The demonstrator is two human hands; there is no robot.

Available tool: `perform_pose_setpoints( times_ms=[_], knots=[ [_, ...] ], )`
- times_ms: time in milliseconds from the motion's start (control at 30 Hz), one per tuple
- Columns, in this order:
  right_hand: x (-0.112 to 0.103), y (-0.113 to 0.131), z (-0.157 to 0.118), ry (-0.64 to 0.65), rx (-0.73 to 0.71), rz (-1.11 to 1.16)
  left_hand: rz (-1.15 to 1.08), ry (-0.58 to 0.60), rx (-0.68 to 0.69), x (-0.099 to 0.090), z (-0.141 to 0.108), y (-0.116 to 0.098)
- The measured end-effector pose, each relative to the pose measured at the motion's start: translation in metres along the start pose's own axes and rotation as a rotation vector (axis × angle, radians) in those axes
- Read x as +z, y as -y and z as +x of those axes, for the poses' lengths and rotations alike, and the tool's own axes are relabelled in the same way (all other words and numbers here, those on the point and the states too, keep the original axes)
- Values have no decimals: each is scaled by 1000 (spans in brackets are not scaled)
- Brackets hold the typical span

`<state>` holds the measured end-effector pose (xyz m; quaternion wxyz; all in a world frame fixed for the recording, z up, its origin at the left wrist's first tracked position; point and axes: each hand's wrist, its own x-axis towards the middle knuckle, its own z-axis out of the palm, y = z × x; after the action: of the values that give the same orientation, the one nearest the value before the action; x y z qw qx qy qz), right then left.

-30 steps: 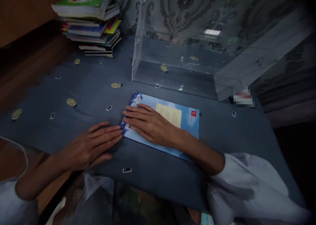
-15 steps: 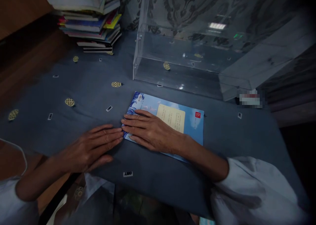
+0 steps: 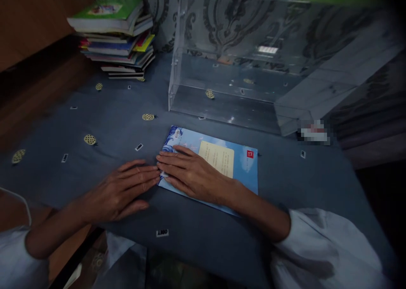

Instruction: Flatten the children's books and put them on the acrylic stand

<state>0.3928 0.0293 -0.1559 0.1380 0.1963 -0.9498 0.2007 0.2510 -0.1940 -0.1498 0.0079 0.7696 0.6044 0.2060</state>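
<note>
- Blue book lies flat on the table under the right hand. A pale yellow text panel and a small red mark show past that hand's knuckles and wrist, and a dark blue wave pattern lies around its fingertips.
- The right hand is laid flat across the cover, palm down and fingers stretched out together, pressing rather than gripping.
- The left hand is unclenched too, its fingers straight. Their tips meet the book's edge right beside the right hand's fingertips; I can't tell how firmly they touch it.
- Beyond the right hand, near the book but apart from it, stands a clear plastic case, with a patterned backdrop visible through it.
- Farther out than the left hand is an uneven stack of books, a green-covered one on top.
- Well out to the right of both hands, just beside the case's near corner, sits a small item too pixelated to make out.
- A white cable curves to the left of the left hand.
</note>
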Motion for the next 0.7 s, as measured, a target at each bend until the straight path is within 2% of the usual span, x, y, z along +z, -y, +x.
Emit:
perform_pose_setpoints(
  times_ms=[333, 700],
  knots=[
    [0, -2, 1, -18, 86, -34, 31, -19, -6, -1, 13, 8],
    [2, -2, 2, -3, 207, -65, 69, 6, -77, 0, 22, 23]
  ],
)
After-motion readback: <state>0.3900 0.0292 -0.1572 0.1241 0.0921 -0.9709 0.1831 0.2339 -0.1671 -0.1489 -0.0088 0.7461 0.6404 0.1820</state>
